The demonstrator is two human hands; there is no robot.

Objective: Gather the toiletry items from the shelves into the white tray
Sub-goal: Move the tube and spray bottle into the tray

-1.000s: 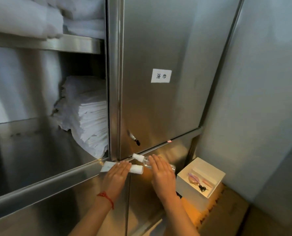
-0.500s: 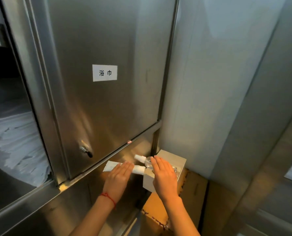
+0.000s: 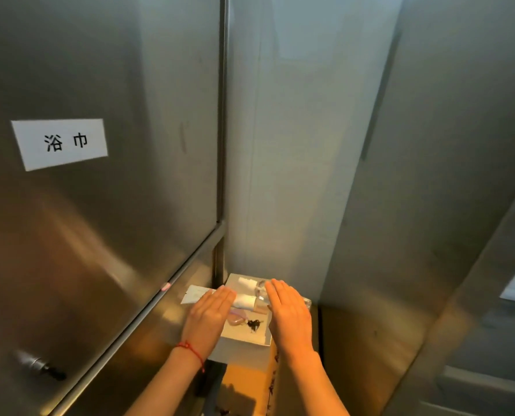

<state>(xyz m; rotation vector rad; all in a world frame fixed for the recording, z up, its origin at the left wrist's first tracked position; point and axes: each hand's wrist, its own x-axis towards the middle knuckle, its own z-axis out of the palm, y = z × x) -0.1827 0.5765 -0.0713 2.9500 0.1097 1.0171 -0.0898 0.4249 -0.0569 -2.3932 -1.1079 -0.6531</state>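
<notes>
Both my hands are over the white tray (image 3: pixel 244 340), palms down. Left hand (image 3: pixel 209 313) carries a white tube (image 3: pixel 244 301); its flat crimped end sticks out past my fingers to the left, its cap end points right over the tray. Right hand (image 3: pixel 289 310) carries a small clear bottle (image 3: pixel 262 291), which shows between the hands and a little past the far side of my palm. Fingers on both hands look nearly straight from above; how my thumbs sit underneath I cannot tell, so the hold itself is unconfirmed.

Already in the tray: a pink item (image 3: pixel 236 320) and a small dark tangle (image 3: pixel 253 323), possibly hair ties, too small to name. The tube and bottle are above the tray, not yet set down, I judge. Releasing them is what is left of this trip. No shelves are in view, so I cannot say whether more remains.

The tray sits on a cardboard box (image 3: pixel 247 382), low in a corner. To the left is a stainless steel cabinet door (image 3: pixel 100 220) with a paper label (image 3: pixel 61 143) and a small latch (image 3: pixel 38 364). Plain grey wall panels stand behind and to the right. Light is dim and warm.
</notes>
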